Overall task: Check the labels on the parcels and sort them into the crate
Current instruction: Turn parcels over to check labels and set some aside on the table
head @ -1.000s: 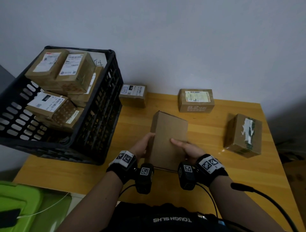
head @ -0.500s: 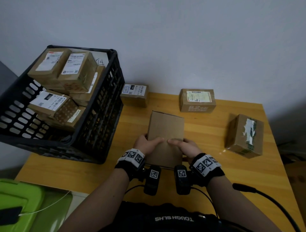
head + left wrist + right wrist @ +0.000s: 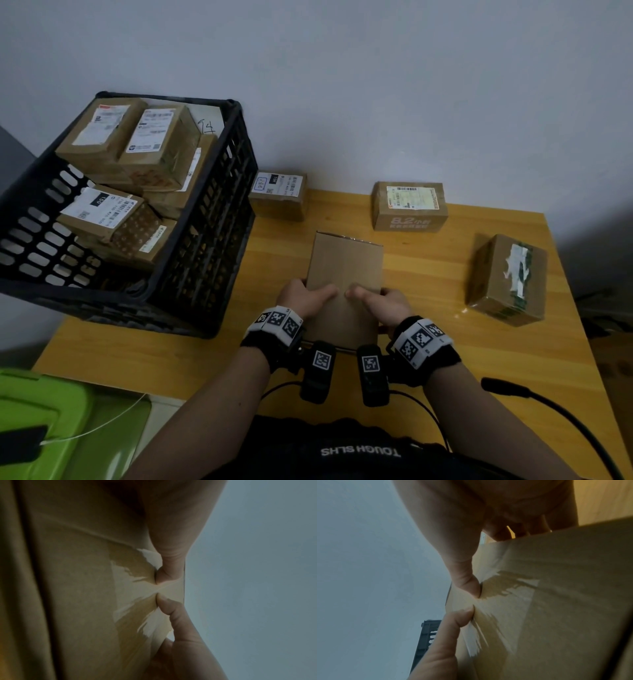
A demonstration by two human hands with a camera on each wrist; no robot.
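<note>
A plain brown parcel (image 3: 346,270) stands tilted on end above the table's near middle, its bare face toward me and no label showing. My left hand (image 3: 301,298) grips its left edge and my right hand (image 3: 380,303) its right edge, thumbs nearly meeting on the front. In the left wrist view the left thumb (image 3: 171,566) presses shiny tape on the parcel (image 3: 85,595). The right wrist view shows the right thumb (image 3: 467,582) pressing the same taped face (image 3: 556,601). The black crate (image 3: 205,240) at left holds several labelled parcels (image 3: 157,144).
Three more parcels lie on the wooden table (image 3: 428,260): one with a white label (image 3: 279,195) beside the crate, one (image 3: 409,205) by the wall, one with torn tape (image 3: 507,279) at right. A green bin (image 3: 44,421) sits at lower left. A black cable (image 3: 555,407) crosses the near right.
Both hands have slid round the parcel's sides until the thumbs meet on the front. The parcel has swung from a slant to straighter and come nearer to me.
</note>
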